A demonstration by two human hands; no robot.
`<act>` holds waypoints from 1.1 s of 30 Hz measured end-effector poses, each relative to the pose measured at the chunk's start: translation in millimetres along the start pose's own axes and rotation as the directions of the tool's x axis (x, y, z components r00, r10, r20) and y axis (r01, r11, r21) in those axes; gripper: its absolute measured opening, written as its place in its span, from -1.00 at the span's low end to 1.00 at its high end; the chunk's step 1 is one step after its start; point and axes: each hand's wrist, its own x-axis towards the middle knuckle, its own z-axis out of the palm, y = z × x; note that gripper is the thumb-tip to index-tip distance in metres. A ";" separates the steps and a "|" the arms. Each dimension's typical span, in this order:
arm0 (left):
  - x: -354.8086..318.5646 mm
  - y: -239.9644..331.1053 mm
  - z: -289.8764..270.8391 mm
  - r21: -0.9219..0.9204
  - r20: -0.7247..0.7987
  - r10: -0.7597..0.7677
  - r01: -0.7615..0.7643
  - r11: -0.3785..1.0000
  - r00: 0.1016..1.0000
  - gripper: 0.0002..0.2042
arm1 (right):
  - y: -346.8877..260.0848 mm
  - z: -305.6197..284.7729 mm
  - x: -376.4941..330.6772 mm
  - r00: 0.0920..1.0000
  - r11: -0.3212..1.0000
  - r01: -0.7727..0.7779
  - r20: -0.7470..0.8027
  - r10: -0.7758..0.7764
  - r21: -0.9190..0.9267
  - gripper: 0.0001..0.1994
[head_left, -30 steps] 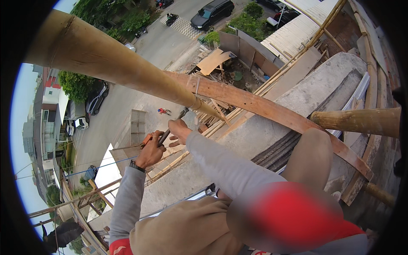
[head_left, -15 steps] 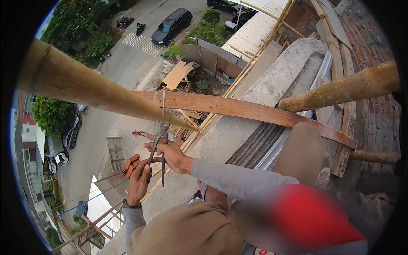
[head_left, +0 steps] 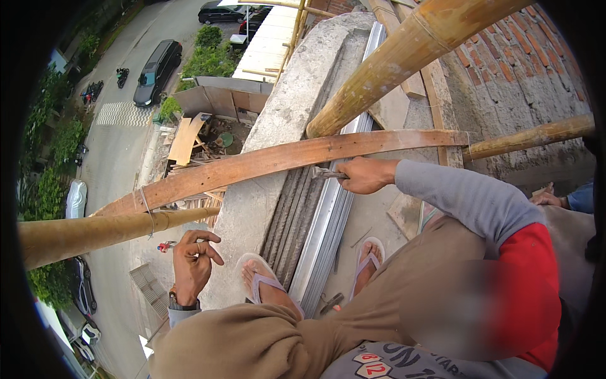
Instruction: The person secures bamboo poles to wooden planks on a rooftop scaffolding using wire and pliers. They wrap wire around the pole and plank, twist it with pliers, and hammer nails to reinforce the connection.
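Observation:
My right hand (head_left: 367,175) is closed round the handles of a pair of metal pincers (head_left: 323,173), whose head points left, just below a long wooden plank (head_left: 271,159). Over by the left bamboo pole (head_left: 88,237) I hold my left hand (head_left: 192,265) with nothing visible in it, its fingers bent and partly apart. A wire tie (head_left: 148,211) loops round the plank and that pole and lies above my left hand. At its right end the plank rests near another bamboo pole (head_left: 530,136).
A thick bamboo pole (head_left: 385,69) slants over the concrete ledge (head_left: 297,82). Metal channels (head_left: 328,234) run along the ledge beside my sandalled feet. Past its left edge is a deep drop to a street with a dark car (head_left: 156,72). Another person's hand (head_left: 548,197) shows at far right.
My hands have separated. The right hand has carried the pincers right, below the plank's middle; the left has let go of them. My view has turned and shifted to the right.

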 end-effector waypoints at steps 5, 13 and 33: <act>18.8 21.6 32.4 0.112 0.036 0.226 -0.229 0.967 0.973 -0.83 | 111.7 90.8 -3.9 0.936 0.932 -0.341 -0.049 0.349 0.126 -0.57; 9.2 18.3 47.9 0.250 0.222 0.175 -0.229 0.941 0.959 -0.81 | 150.0 210.5 -10.6 0.631 0.944 -0.308 -0.717 0.297 0.120 -0.45; 189.7 -8.2 107.7 0.566 0.181 0.401 -0.429 0.704 0.898 -0.65 | -40.2 573.4 -179.6 0.428 0.265 -0.628 0.040 0.903 0.732 -0.56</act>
